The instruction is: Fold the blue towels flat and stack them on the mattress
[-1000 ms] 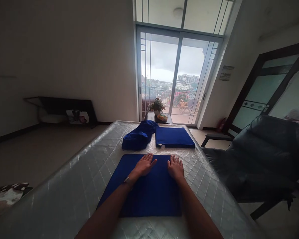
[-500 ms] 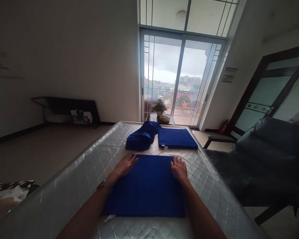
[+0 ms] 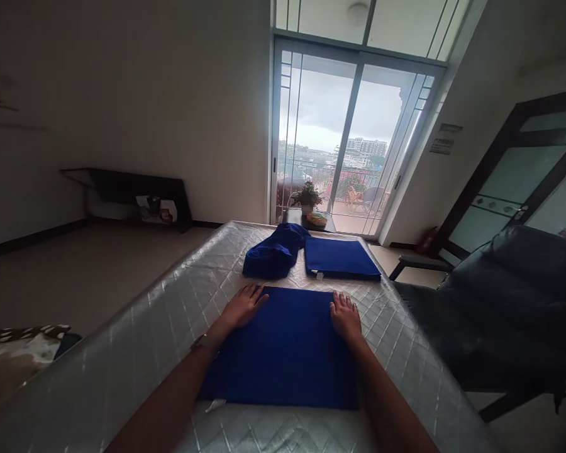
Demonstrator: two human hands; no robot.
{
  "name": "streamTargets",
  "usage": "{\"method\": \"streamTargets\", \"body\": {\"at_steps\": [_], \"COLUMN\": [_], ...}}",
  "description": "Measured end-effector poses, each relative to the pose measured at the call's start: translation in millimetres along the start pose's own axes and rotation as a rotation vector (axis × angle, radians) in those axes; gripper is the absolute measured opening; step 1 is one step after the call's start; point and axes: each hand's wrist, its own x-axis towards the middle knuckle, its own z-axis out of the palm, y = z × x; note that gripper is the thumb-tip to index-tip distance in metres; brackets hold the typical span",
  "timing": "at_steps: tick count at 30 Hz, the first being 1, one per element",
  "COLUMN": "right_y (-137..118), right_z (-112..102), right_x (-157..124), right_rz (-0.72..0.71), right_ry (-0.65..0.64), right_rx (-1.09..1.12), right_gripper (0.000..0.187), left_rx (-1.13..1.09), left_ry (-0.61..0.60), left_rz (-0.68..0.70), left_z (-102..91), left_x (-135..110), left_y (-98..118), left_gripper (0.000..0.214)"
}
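Note:
A folded blue cloth (image 3: 287, 346) lies flat on a mattress (image 3: 136, 352) wrapped in shiny quilted plastic. My left hand (image 3: 244, 305) rests flat on the cloth's far left corner, fingers stretched out. My right hand (image 3: 346, 316) lies flat on its far right corner, fingers also spread. Neither hand holds anything. Beyond the cloth sit a crumpled blue cloth (image 3: 274, 251) and, to its right, a neatly folded blue stack (image 3: 340, 258).
A black leather armchair (image 3: 500, 302) stands close along the mattress's right side. Past the mattress's far end are a small table with a potted plant (image 3: 306, 198) and glass balcony doors (image 3: 349, 138). A low dark shelf (image 3: 132, 198) lines the left wall.
My left hand slid from the cloth's middle out to its far left corner. My right hand stayed on the right corner. The view shifted slightly left.

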Motion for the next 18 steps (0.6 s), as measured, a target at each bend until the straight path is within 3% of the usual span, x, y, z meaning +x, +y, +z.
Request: {"method": "streamTargets", "body": {"at_steps": [11,18], "right_y": [1.5,-2.8], "right_z": [-9.0,-1.8], "right_x": [0.0,1.5], "right_rz": [-0.116,-0.143], "right_ry": [0.035,-0.063], "right_rx": [0.016,-0.019], "right_gripper": [0.056,0.061], "left_rx": [0.074,0.116], "left_ry": [-0.092,-0.117], "left_rz": [-0.077,-0.078], "left_z": [-10.4,-16.3], "left_x": [-2.1,-4.4], "left_y": [13.3,18.4], "left_gripper": [0.061,0.068]}}
